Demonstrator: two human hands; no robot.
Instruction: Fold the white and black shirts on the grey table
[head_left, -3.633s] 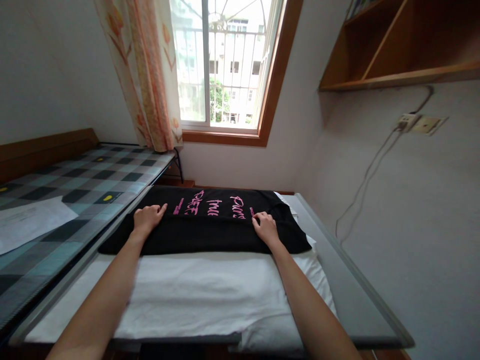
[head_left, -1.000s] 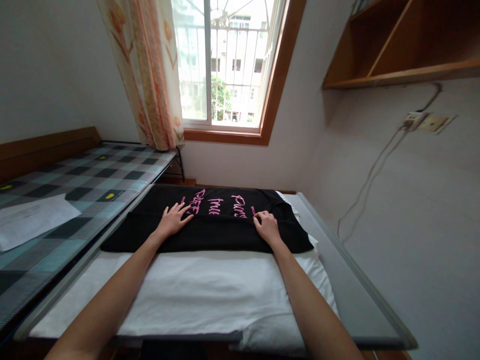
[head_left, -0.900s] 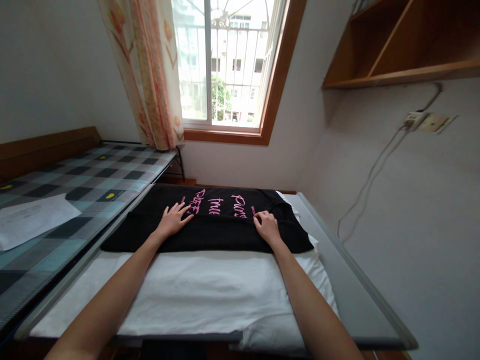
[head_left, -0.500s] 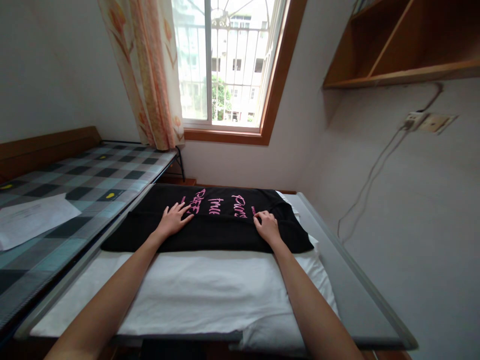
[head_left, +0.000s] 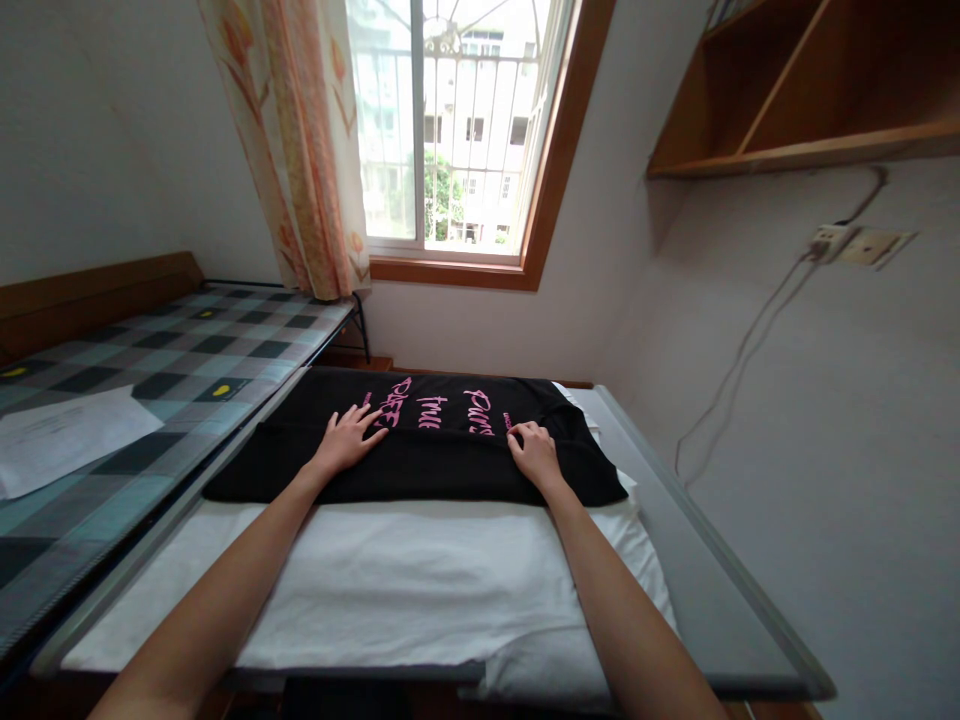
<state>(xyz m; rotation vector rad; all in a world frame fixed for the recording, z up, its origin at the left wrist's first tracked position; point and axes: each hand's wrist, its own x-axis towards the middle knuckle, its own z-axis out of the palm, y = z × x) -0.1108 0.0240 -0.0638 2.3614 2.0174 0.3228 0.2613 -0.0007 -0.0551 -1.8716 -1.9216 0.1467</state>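
A black T-shirt with pink lettering lies over a white cloth, its near part folded back in a band across the front. My left hand rests on the folded edge at the left, fingers spread and holding nothing. Farther right, my right hand is at the same edge beside the lettering. Its fingers are bent, with thumb and forefinger close together on the black fabric; the fingertips are partly hidden.
Both cloths lie on a grey board-like table. To the left is a bed with a checked mattress and a paper sheet. A curtain hangs beside the window. A wooden shelf and wall socket are on the right.
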